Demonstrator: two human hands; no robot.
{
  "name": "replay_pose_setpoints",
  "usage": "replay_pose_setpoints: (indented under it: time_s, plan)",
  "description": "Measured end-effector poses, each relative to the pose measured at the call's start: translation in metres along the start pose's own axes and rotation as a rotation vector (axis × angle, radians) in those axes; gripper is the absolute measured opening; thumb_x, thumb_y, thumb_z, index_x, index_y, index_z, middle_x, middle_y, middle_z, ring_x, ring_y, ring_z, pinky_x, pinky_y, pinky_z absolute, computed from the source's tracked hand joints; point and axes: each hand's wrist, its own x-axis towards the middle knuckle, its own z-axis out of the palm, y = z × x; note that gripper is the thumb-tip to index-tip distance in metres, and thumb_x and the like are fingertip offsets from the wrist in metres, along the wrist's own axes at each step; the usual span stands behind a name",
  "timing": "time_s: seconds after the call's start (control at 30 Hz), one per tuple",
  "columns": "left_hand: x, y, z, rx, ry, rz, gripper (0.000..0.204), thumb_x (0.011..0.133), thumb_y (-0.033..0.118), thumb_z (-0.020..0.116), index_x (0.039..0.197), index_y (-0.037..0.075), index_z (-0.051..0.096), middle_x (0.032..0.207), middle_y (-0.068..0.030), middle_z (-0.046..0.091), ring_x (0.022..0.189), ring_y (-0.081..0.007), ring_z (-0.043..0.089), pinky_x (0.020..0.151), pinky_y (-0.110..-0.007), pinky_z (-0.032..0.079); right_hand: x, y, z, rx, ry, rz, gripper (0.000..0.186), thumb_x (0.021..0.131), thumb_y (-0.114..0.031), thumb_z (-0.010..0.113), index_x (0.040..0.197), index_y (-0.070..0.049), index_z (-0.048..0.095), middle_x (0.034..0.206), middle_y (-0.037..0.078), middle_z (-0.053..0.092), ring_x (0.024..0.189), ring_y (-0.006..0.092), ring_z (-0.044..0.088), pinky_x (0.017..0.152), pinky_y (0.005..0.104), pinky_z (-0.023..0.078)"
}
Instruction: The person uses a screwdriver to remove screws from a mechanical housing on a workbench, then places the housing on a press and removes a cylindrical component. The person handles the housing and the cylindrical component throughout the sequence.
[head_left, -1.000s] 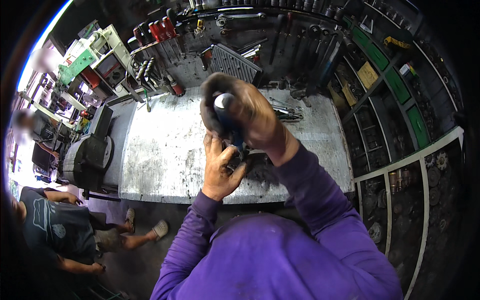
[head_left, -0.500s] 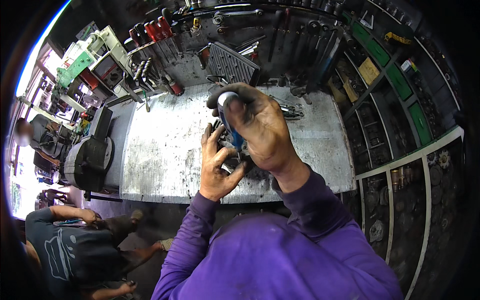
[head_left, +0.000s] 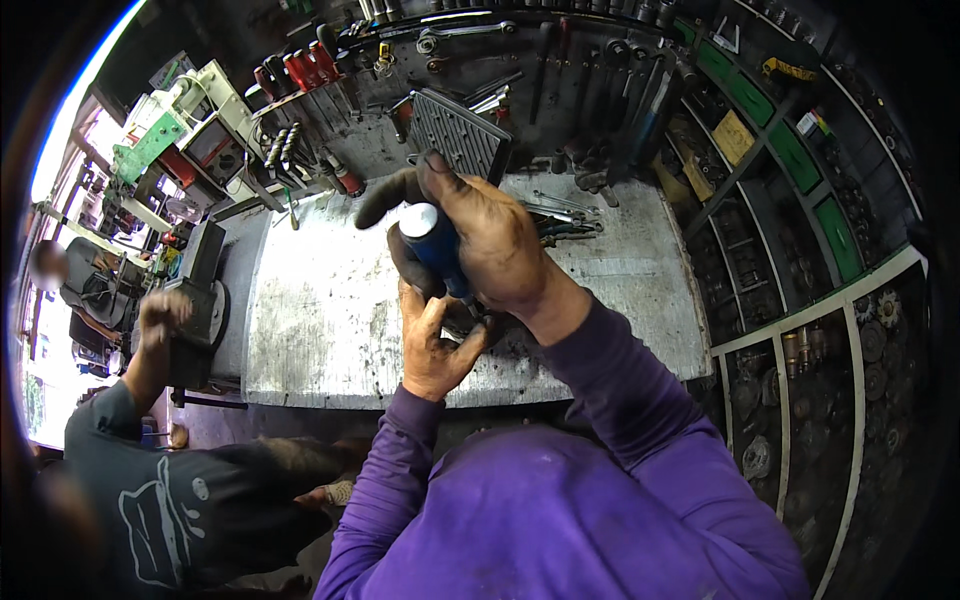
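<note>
My right hand [head_left: 490,235] is around a blue-handled screwdriver [head_left: 432,240] with a pale butt end. Its thumb is raised off the handle, while the lower fingers stay curled about it. The screwdriver's shaft points down toward a dark metal part [head_left: 459,321] low over the bench; its tip is hard to make out. My left hand [head_left: 432,352] grips this part between thumb and fingers, with the fingertips hidden behind my right hand. Most of the part is covered by both hands, so its kind does not show.
The pale, stained workbench [head_left: 320,320] spreads beneath my hands. Wrenches and pliers [head_left: 570,225] lie behind my right hand, near a ribbed dark tray [head_left: 460,135]. Tools hang along the back wall. Shelves [head_left: 790,340] stand at the right; a co-worker [head_left: 190,490] is at the lower left.
My right hand has opened its thumb and forefinger, and the screwdriver's butt end has tipped left and nearer. My left hand stays about where it was. The co-worker has raised an arm.
</note>
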Motion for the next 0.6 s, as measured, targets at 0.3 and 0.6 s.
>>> replay_pose_setpoints:
  time_s: [0.3, 0.6]
  plan:
    - [0.003, -0.001, -0.002, 0.063, -0.009, 0.058, 0.039, 0.071, 0.014, 0.090, 0.102, 0.003, 0.068, 0.144, -0.0284, 0.054, 0.134, -0.0478, 0.051, 0.110, -0.054, 0.043, 0.009, -0.010, -0.007, -0.285, -0.026, -0.211, 0.042, 0.102, -0.002, 0.069, 0.142, 0.005, 0.062, 0.112, 0.019, 0.076, 0.092, 0.0279, 0.074, 0.086, 0.0380, 0.060]
    - [-0.001, 0.000, 0.000, 0.142, 0.030, 0.135, 0.036, 0.070, 0.017, 0.090, 0.098, 0.004, 0.071, 0.144, -0.0281, 0.059, 0.145, -0.0518, 0.046, 0.121, -0.059, 0.036, 0.000, 0.003, -0.003, -0.606, 0.333, -0.487, 0.022, 0.112, -0.017, 0.061, 0.115, 0.001, 0.073, 0.090, 0.006, 0.070, 0.079, 0.0117, 0.067, 0.074, 0.0295, 0.058]
